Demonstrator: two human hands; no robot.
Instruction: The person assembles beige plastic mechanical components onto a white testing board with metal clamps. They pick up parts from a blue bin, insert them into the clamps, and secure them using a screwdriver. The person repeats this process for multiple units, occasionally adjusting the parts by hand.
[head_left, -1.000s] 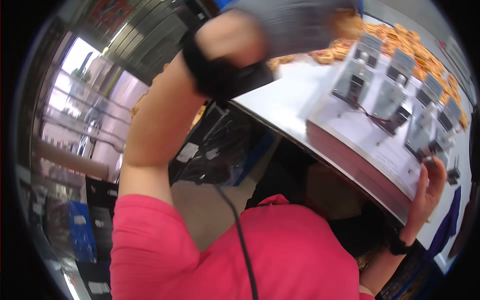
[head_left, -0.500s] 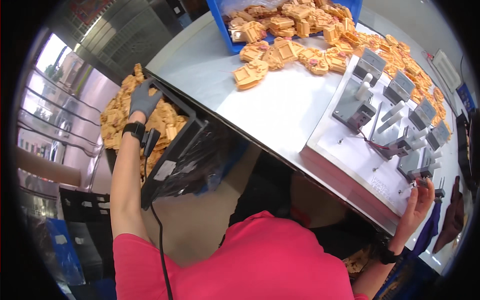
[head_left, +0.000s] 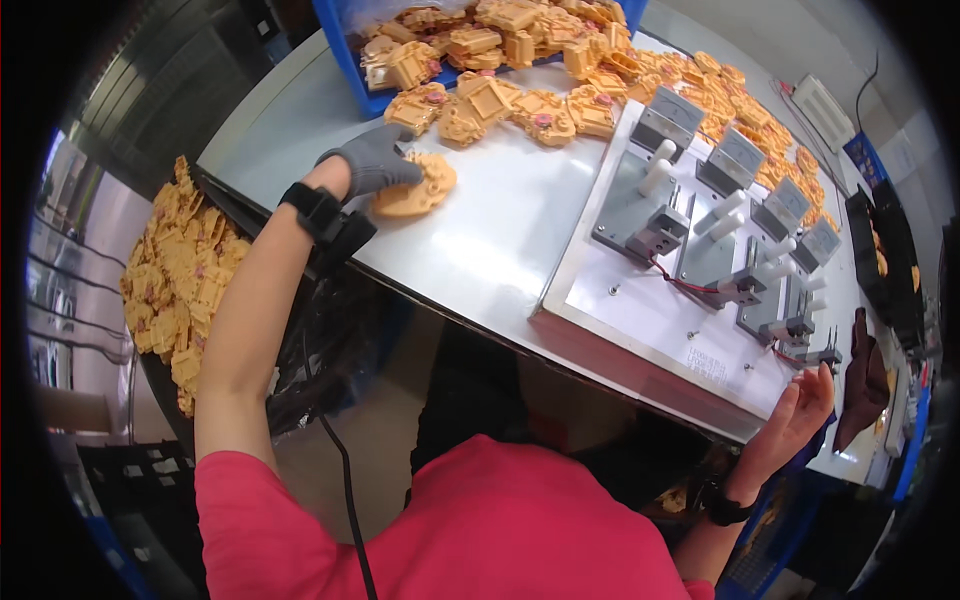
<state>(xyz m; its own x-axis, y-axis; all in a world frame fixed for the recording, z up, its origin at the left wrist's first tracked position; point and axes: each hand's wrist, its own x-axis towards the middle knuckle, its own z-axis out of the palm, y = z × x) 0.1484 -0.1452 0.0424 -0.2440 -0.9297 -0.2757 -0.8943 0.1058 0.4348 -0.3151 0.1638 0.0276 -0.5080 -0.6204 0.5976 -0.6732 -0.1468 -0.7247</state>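
My left hand, in a grey glove, grips the left side of a yellow-orange plastic casing part over the table's left end. Its fingertips are partly hidden against the part. My right hand is bare, beside the front right corner of a white test fixture. Its fingers are slightly bent and apart, with nothing visible between them. The fixture carries grey metal blocks, white pegs and red-black wires. Several similar casing parts lie just beyond my left hand.
A blue bin full of casing parts stands at the far side. More parts are heaped behind the fixture. Left of the table, a dark container holds a pile of parts. A black cable hangs beside my left arm. A brown cloth lies far right.
My left hand has moved from the pile in the left container up to the table, where a casing part is now in it. My right hand's fingers have come off the fixture's corner. The view has shifted.
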